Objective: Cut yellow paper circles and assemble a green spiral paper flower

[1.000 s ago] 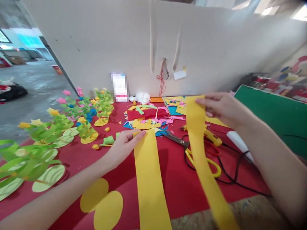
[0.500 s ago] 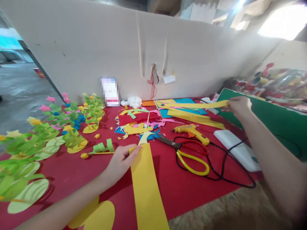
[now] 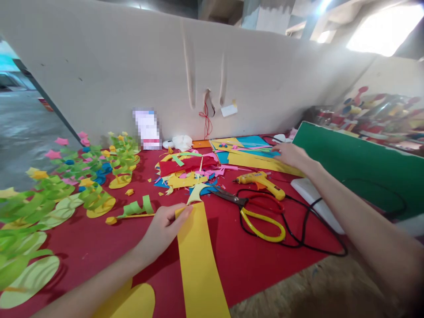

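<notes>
The left hand (image 3: 164, 226) has a closed grip on a long, flat yellow paper strip (image 3: 198, 260) trailing below; the right hand (image 3: 292, 154) lies open on yellow sheets (image 3: 253, 160).

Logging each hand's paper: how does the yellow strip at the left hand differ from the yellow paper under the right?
The yellow strip lies on the red cloth, running toward the camera; the yellow paper lies crosswise atop a stack of coloured sheets. The left hand pinches the strip's far end; the right hand rests on the paper. Both are yellow.
</notes>
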Demonstrator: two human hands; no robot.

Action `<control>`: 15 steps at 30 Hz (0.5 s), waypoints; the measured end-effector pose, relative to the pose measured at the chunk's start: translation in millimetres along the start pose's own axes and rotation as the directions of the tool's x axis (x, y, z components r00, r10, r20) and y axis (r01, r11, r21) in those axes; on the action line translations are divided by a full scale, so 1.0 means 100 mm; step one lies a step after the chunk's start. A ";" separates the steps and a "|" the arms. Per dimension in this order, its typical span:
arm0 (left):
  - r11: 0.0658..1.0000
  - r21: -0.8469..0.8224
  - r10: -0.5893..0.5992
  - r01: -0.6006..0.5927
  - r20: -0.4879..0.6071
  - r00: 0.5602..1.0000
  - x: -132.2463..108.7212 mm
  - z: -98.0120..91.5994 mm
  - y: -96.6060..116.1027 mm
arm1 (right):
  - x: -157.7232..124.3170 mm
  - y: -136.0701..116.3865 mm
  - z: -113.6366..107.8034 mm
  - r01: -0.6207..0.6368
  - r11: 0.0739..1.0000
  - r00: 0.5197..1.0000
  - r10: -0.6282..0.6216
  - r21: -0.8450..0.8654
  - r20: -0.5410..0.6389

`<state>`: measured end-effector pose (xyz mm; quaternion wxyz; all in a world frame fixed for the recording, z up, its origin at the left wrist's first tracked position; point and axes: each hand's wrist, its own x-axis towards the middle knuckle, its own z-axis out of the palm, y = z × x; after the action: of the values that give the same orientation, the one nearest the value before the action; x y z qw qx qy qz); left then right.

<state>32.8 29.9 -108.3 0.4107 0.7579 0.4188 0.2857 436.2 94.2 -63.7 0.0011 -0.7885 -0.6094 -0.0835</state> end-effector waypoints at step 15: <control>0.999 0.035 0.016 -0.016 0.010 1.000 0.00 0.00 -0.03 | 0.45 -0.23 0.38 0.365 0.916 0.914 -0.386 0.168 0.121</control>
<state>31.9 30.8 -110.8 0.3971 0.7696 0.4157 0.2779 430.5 147.2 -97.1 -0.0050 -0.6584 -0.7523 0.0217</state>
